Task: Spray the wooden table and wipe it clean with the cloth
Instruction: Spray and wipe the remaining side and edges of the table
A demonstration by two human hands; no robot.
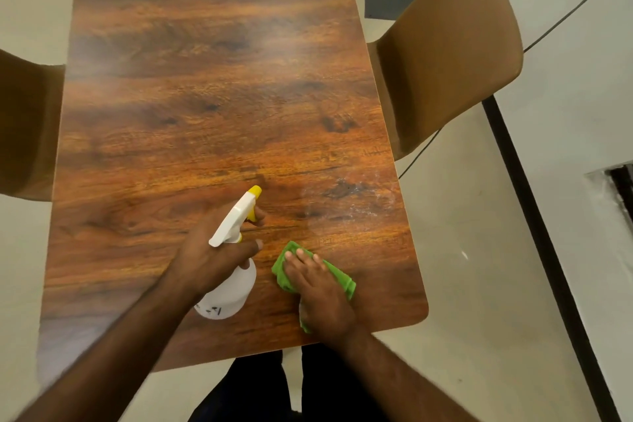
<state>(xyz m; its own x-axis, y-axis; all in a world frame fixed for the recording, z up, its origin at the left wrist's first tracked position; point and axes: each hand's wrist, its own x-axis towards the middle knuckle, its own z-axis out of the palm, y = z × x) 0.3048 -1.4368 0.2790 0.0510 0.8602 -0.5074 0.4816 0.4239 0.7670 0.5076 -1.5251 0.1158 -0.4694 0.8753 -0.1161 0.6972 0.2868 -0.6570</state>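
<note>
The wooden table [212, 86] runs away from me, with a pale wet smear near its right edge. My left hand [209, 250] grips a white spray bottle [229, 295] with a yellow nozzle tip, held just above the near part of the tabletop and pointing away and to the right. A finger lies on the trigger. To its right, my right hand [318, 291] lies flat with straight fingers on a folded green cloth [342, 279], pressing it onto the table near the front right corner.
A tan chair [455, 55] stands close against the table's right side, and another brown chair [24, 127] against its left side. A dark cable [575, 7] crosses the pale floor at the right. My legs are under the near edge.
</note>
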